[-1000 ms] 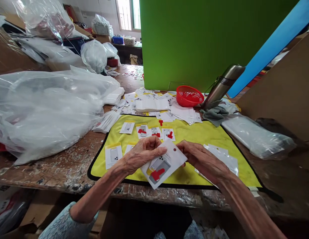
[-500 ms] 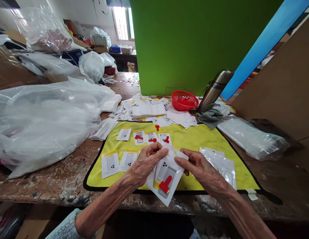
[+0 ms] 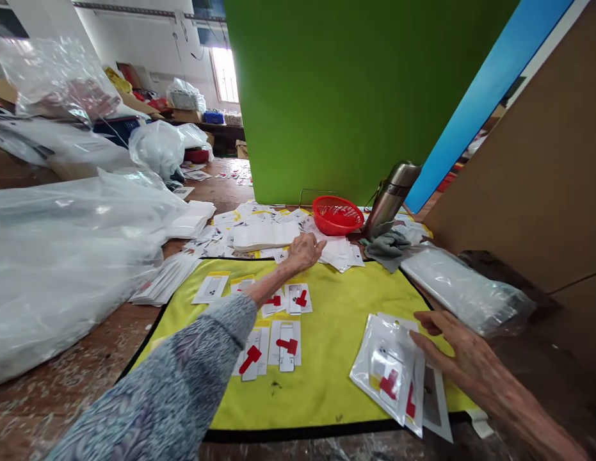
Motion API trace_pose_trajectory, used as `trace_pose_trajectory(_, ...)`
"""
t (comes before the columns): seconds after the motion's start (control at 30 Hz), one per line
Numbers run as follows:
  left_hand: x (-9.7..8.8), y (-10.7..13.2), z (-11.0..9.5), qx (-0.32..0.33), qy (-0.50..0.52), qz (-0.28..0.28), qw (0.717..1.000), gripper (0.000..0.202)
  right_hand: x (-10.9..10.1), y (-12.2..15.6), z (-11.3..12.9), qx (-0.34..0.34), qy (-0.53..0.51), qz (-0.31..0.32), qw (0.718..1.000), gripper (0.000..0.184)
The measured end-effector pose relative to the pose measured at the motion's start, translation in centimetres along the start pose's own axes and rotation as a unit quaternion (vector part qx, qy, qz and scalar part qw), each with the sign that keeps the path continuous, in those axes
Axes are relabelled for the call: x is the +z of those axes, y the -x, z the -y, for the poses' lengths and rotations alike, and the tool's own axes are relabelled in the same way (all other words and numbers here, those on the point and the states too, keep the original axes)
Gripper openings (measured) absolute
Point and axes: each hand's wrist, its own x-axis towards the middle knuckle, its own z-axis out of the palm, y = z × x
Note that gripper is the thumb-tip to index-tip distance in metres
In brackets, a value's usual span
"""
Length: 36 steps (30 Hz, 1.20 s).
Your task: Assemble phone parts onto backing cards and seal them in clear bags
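My left hand [image 3: 305,251] reaches over the mat's far edge, at the white bags [image 3: 338,250] in front of the basket. Its fingers are curled together, and what they may hold is hidden. My right hand [image 3: 446,342] hovers with fingers stretched out, beside clear-fronted packets [image 3: 381,371] overlapping on the right of the yellow mat [image 3: 326,346]. Red pieces show inside these packets. On the mat's left lie white-and-yellow cards with phone-case pictures, such as one card [image 3: 211,288]. Several carry a red T-shaped piece [image 3: 251,360]. My left sleeve covers some cards.
A red basket [image 3: 337,221], a steel flask [image 3: 391,198] and a grey cloth [image 3: 386,246] stand behind the mat. A big plastic bag [image 3: 67,269] fills the left. A plastic-wrapped bundle [image 3: 470,291] lies right, and a green panel [image 3: 365,96] rises behind.
Both hands held a packet with a red piece before me. That packet now lies with the others on the right. My left hand has moved forward, my right hand outward, and the view has shifted.
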Motion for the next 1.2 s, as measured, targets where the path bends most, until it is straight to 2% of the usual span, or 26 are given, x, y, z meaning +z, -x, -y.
trace_pose_trajectory(0.07,1.6,-1.3,0.0,0.003,-0.037,-0.015,0.999,0.033,0.2,0.0,-0.9,-0.007,0.027,-0.046,0.999,0.04)
trace_pose_trajectory(0.17,3.2,-2.3,0.5,0.011,-0.078,-0.016,0.997,0.029,0.1,-0.3,-1.1,-0.003,0.017,-0.017,1.0,0.038)
trace_pose_trajectory(0.23,3.5,-2.6,0.9,0.017,-0.095,-0.014,0.995,0.024,-0.1,-0.6,-0.6,-0.004,-0.004,0.011,1.0,0.036)
trace_pose_trajectory(0.33,2.9,-2.1,0.8,0.025,-0.113,-0.015,0.993,0.021,-0.2,-1.6,1.2,-0.006,-0.039,0.038,0.998,0.033)
trace_pose_trajectory(0.43,1.7,0.0,-0.1,0.05,-0.127,-0.034,0.99,0.019,0.5,-3.1,3.8,-0.001,-0.098,0.049,0.994,0.035)
trace_pose_trajectory(0.57,0.0,4.4,-1.1,0.118,-0.158,-0.083,0.977,0.016,2.2,-5.5,7.7,0.043,-0.241,0.027,0.969,0.051)
trace_pose_trajectory(0.7,-1.4,8.4,-0.9,0.149,-0.167,-0.113,0.968,0.01,3.6,-6.5,10.3,0.021,-0.3,0.069,0.951,0.038)
trace_pose_trajectory(0.8,-2.2,10.3,-0.2,0.132,-0.083,-0.123,0.98,0.005,4.1,-5.7,11.2,-0.015,-0.314,0.097,0.944,0.038)
trace_pose_trajectory(0.83,-2.4,10.7,0.0,0.123,-0.023,-0.109,0.986,0.004,4.3,-5.4,11.5,-0.023,-0.309,0.098,0.946,0.038)
trace_pose_trajectory(0.9,-2.8,11.3,0.4,0.102,0.135,-0.043,0.985,0.015,4.6,-4.6,11.9,-0.038,-0.282,0.105,0.953,0.039)
trace_pose_trajectory(0.97,-2.9,11.8,0.7,0.08,0.288,0.036,0.954,0.031,4.9,-4.0,12.6,-0.058,-0.253,0.114,0.959,0.039)
trace_pose_trajectory(1.03,-2.9,12.1,0.9,0.054,0.393,0.094,0.913,0.041,5.0,-3.6,13.2,-0.082,-0.232,0.127,0.961,0.037)
trace_pose_trajectory(1.13,-3.1,12.6,1.2,0.036,0.457,0.139,0.878,0.042,5.0,-3.1,14.0,-0.109,-0.22,0.152,0.957,0.037)
trace_pose_trajectory(1.2,-3.5,13.0,1.3,0.042,0.454,0.154,0.877,0.037,4.9,-2.9,14.1,-0.105,-0.249,0.179,0.946,0.04)
